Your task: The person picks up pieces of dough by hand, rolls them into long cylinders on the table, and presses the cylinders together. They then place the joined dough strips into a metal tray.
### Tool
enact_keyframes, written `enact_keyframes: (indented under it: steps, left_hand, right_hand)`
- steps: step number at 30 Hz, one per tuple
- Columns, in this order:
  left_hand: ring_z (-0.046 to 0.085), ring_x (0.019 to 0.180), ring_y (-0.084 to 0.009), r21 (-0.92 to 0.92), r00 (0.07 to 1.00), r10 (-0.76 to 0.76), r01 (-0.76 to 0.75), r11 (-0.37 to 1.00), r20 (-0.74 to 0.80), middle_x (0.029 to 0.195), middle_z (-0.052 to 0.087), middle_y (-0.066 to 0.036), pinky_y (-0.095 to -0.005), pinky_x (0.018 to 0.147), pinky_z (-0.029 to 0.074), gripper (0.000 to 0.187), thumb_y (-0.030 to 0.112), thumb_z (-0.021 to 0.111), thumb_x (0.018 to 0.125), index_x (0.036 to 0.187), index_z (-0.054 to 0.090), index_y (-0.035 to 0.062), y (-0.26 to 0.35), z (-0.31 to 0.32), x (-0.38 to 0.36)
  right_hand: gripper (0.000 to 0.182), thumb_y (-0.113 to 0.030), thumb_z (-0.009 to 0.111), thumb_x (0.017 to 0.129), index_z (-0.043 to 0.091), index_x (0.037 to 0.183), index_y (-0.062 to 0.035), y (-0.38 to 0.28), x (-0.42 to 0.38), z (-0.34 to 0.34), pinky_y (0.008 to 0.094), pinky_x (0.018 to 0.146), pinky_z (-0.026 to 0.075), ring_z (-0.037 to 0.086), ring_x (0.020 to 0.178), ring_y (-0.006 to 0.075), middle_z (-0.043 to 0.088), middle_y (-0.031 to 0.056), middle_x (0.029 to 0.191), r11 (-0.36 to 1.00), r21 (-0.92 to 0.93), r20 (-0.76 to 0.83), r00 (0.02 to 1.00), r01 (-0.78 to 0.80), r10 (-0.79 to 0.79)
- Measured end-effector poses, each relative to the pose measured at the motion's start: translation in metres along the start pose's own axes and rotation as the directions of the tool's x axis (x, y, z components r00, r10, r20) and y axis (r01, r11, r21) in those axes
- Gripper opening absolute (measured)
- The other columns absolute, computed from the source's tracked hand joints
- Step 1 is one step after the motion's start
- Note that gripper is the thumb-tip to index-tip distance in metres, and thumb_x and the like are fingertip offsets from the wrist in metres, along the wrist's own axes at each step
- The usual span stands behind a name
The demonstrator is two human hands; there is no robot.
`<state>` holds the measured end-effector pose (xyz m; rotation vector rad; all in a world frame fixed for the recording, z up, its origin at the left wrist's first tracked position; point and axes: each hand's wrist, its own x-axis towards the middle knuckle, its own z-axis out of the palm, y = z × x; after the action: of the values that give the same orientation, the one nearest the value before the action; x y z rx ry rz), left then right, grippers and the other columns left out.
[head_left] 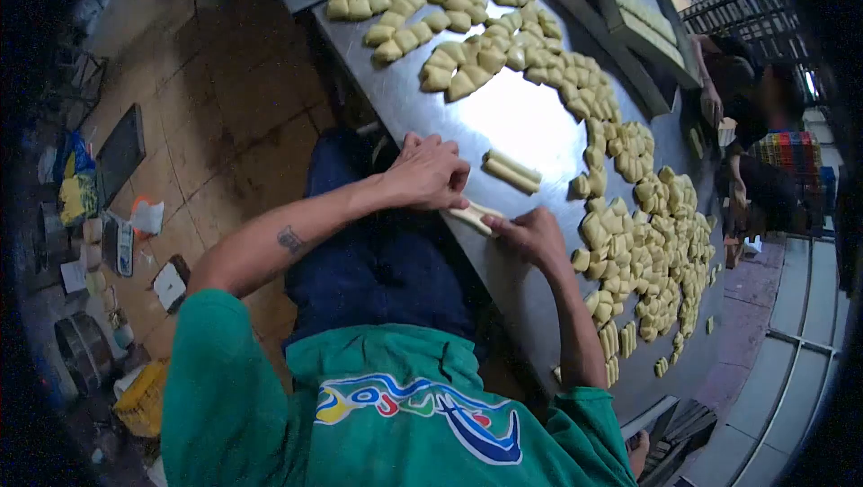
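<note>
My left hand [426, 172] has its fingers curled down on one end of a pale dough strip [471, 217] near the table's edge. At the strip's other end, my right hand [532, 235] pinches it between thumb and fingers. The strip lies low over the metal, partly covered by both hands. Just beyond it, a pair of rolled dough sticks [512, 171] rests side by side on the steel table [512, 123]. Many small yellowish dough pieces [620, 244] lie in heaps to the right of my right hand, and more dough pieces [458, 65] are spread farther up.
Metal trays [629, 15], one holding rows of dough, sit at the table's far side. A co-worker [742, 92] stands across there. On the tiled floor to the left are a dark board [121, 154], a yellow crate [142, 399] and assorted clutter.
</note>
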<state>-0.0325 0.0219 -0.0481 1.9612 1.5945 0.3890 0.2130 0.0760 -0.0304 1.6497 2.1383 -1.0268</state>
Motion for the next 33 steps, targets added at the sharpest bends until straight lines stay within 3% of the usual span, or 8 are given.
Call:
enact_keyframes:
  steps: [8,13,18,20,24,26,30,33]
  left_hand:
    - [0.052,0.101,-0.0286,0.003,0.991,-0.032,0.033,0.999,-0.129,0.093,0.060,-0.005,-0.0465,0.084,0.032,0.037,0.052,0.074,0.072,0.077,0.067,0.0164,-0.005,0.015,0.004]
    - [0.052,0.102,-0.0276,-0.021,0.986,0.107,-0.110,0.994,-0.125,0.096,0.060,-0.006,-0.0463,0.085,0.031,0.047,0.061,0.075,0.066,0.075,0.066,0.0160,-0.008,0.003,-0.002]
    - [0.053,0.103,-0.0284,0.045,0.997,-0.054,0.052,0.998,0.046,0.093,0.062,-0.007,-0.0466,0.084,0.033,0.053,0.065,0.077,0.061,0.072,0.067,0.0146,0.006,-0.010,0.014]
    - [0.055,0.101,-0.0293,0.064,0.980,-0.183,0.178,0.982,0.075,0.087,0.065,-0.009,-0.0473,0.081,0.034,0.052,0.063,0.080,0.058,0.067,0.066,0.0138,0.015,-0.008,0.024]
    - [0.053,0.103,-0.0275,0.198,0.988,-0.152,0.143,0.970,0.035,0.092,0.062,-0.007,-0.0465,0.083,0.034,0.047,0.059,0.079,0.062,0.071,0.066,0.0154,0.021,0.003,0.024]
    - [0.051,0.103,-0.0250,0.174,0.985,0.007,0.023,0.984,-0.170,0.097,0.056,-0.005,-0.0452,0.084,0.032,0.040,0.055,0.077,0.067,0.075,0.064,0.0178,0.012,0.015,0.006]
    - [0.050,0.101,-0.0266,0.034,0.980,0.182,-0.180,0.983,-0.078,0.096,0.056,-0.005,-0.0461,0.084,0.032,0.036,0.053,0.074,0.073,0.076,0.065,0.0178,-0.009,0.002,0.006]
    - [0.050,0.103,-0.0266,0.044,0.993,0.118,-0.117,0.992,-0.022,0.096,0.057,-0.005,-0.0462,0.086,0.032,0.044,0.060,0.074,0.069,0.073,0.065,0.0170,-0.004,0.000,0.011]
  right_hand:
    - [0.081,-0.078,0.065,0.069,0.066,0.058,0.0024,-0.016,-0.004,0.001,0.0377,0.049,0.042,0.049,0.045,0.0179,0.051,0.0070,0.047,0.998,0.040,-0.098,0.994,-0.045,0.049]
    - [0.063,-0.062,0.075,0.071,0.072,0.067,0.0007,-0.006,-0.008,-0.012,0.0330,0.048,0.045,0.057,0.048,0.0128,0.058,0.0063,0.050,0.967,-0.051,0.037,0.968,0.251,-0.249]
    - [0.071,-0.073,0.073,0.062,0.073,0.068,-0.0022,-0.023,0.006,-0.014,0.0394,0.054,0.047,0.061,0.052,0.0257,0.063,0.0130,0.057,0.988,-0.099,-0.050,0.991,0.122,-0.127]
    - [0.069,-0.071,0.075,0.063,0.072,0.066,-0.0023,-0.029,0.016,-0.014,0.0372,0.054,0.047,0.062,0.052,0.0217,0.062,0.0102,0.055,0.995,-0.082,-0.046,0.997,0.051,-0.055]
    - [0.064,-0.065,0.072,0.072,0.071,0.066,-0.0008,-0.035,0.005,-0.001,0.0383,0.052,0.046,0.061,0.050,0.0239,0.060,0.0129,0.054,0.977,-0.205,-0.079,0.993,0.067,-0.084]
    - [0.064,-0.063,0.065,0.079,0.071,0.070,0.0002,-0.020,-0.003,0.003,0.0411,0.050,0.043,0.058,0.047,0.0290,0.057,0.0184,0.053,0.960,-0.252,-0.077,0.986,0.126,-0.150]
    - [0.066,-0.065,0.065,0.078,0.071,0.067,-0.0004,-0.002,0.001,-0.016,0.0411,0.048,0.043,0.055,0.044,0.0282,0.055,0.0176,0.050,0.960,-0.087,0.012,0.964,0.266,-0.266]
    - [0.067,-0.067,0.067,0.074,0.072,0.067,-0.0010,0.005,0.005,-0.014,0.0399,0.050,0.044,0.057,0.045,0.0265,0.056,0.0157,0.049,0.919,-0.216,0.012,0.942,0.331,-0.337]
